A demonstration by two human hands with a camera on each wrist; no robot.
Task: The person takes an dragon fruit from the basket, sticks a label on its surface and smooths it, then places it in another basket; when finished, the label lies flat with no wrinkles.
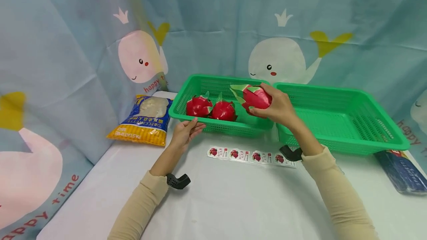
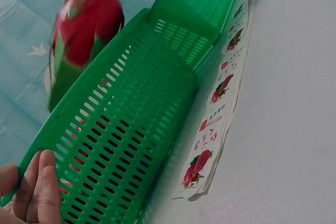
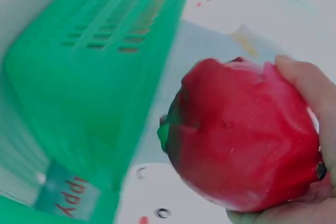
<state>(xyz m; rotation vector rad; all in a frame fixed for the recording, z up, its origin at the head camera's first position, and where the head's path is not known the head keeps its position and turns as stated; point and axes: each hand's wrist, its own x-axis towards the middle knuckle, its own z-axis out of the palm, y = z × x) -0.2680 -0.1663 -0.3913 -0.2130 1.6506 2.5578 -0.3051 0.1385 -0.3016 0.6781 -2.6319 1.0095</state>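
Note:
My right hand (image 1: 278, 105) grips a red dragon fruit (image 1: 257, 97) with green-tipped scales, held over the right end of the left green basket (image 1: 247, 129). In the right wrist view the dragon fruit (image 3: 247, 135) fills the grasp, thumb on one side and fingers on the other. Two more dragon fruits, one (image 1: 199, 106) beside the other (image 1: 224, 111), lie in the left half of that basket. My left hand (image 1: 184, 133) pinches the basket's front rim near its left corner. From the left wrist, the fingers (image 2: 46, 190) show against the slotted outer wall.
A second green basket (image 1: 340, 143) stands to the right, against the first. A strip of dragon fruit stickers (image 1: 251, 156) lies on the white table in front. An orecchiette pasta bag (image 1: 145, 119) sits at left; a blue spaghetti pack (image 1: 403, 173) lies at right. A printed curtain (image 1: 207, 21) hangs behind.

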